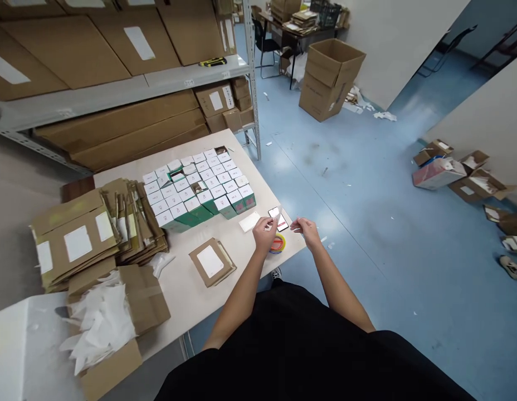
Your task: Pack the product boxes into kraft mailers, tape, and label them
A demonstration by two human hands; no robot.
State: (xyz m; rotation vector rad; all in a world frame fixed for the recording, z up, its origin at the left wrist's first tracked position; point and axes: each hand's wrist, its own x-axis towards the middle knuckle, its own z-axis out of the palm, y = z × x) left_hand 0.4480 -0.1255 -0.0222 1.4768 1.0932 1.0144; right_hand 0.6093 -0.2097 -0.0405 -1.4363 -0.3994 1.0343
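Observation:
My left hand (265,234) is closed in a pinch over the table's near right corner, with a small whitish strip (279,214) at its fingertips. My right hand (307,230) hovers just off the table edge, its thumb and fingers drawn together; whatever may be between them is too small to make out. Beneath and between the hands lies a smartphone (283,224) with a lit screen. A roll of tape (278,244), yellow-rimmed with a red middle, sits by my left wrist. Left of that hand is a flat white rectangular piece (250,221).
Rows of small white-topped green boxes (191,192) cover the table's middle. Flattened cardboard (74,223) is stacked at left, near an open carton of white scraps (103,317). A labelled cardboard piece (211,262) lies in front. Behind stands a loaded shelf (175,81).

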